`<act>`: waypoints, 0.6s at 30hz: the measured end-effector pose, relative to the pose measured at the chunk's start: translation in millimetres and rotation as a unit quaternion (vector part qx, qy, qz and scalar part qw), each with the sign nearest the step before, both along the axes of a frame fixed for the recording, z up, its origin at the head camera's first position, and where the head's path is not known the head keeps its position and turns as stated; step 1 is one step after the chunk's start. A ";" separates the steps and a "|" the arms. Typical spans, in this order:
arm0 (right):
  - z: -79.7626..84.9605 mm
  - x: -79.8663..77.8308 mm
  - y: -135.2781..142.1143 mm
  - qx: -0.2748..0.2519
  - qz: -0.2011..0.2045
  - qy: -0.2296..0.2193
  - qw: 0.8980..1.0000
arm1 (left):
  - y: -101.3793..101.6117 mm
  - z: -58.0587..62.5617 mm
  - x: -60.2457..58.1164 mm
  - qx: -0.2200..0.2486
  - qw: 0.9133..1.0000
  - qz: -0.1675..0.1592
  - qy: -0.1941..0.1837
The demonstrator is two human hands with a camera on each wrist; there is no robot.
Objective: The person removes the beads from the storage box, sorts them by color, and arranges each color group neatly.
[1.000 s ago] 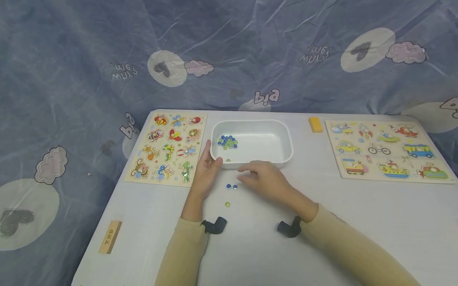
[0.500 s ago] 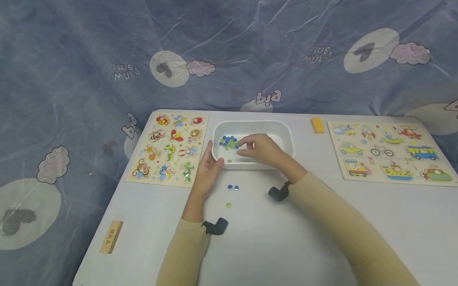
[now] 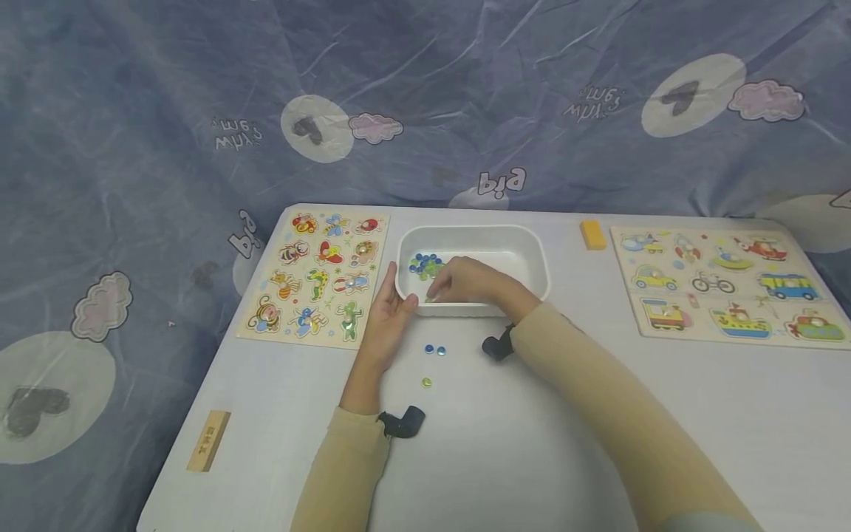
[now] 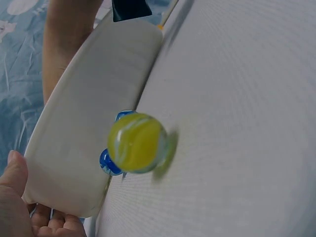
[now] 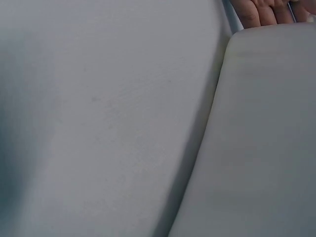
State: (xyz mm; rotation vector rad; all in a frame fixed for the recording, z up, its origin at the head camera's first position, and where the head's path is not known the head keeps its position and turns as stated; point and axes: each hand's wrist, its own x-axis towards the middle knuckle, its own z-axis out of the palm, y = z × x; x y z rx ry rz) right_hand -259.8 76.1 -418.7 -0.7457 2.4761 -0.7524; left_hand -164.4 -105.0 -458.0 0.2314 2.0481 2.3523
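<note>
A white plastic basin [image 3: 492, 247] stands on the table. My left hand [image 3: 388, 318] holds its left end, thumb at the rim and fingers against the outer wall. My right hand [image 3: 468, 281] reaches inside over the front rim, its thumb and fingertips together on a yellow-green marble [image 3: 428, 299] near the front wall. Beside those fingers, a cluster of blue and yellow-green marbles [image 3: 425, 264] lies at the basin's left. On the table in front are two blue marbles [image 3: 435, 349] and one yellow-green marble [image 3: 427, 383], which looms large in the left wrist view.
An insect puzzle board [image 3: 312, 277] lies left of the basin, and a vehicle puzzle board [image 3: 725, 284] to the right. A yellow block [image 3: 593, 235] sits behind, right of the basin. A wooden block [image 3: 209, 441] is at the table's left edge. A blue patterned cloth [image 3: 425, 89] hangs behind.
My right hand has moved from in front of the basin, over its rim and down inside to the single marble by the front wall. My left hand stays at the basin's left end.
</note>
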 end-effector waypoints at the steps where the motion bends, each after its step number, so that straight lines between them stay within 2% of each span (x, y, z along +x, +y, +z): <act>1: -0.7 -0.7 -0.6 0.002 0.003 -0.003 1.000 | 0.4 -0.1 0.1 -0.001 1.000 0.000 0.001; 11: 1.9 0.0 -10.1 -0.009 0.018 0.010 1.000 | 0.2 1.6 0.5 0.000 1.000 -0.001 0.004; 18: 8.6 4.2 -22.4 0.009 0.006 0.007 1.000 | 0.5 2.6 1.1 0.026 1.000 -0.012 0.013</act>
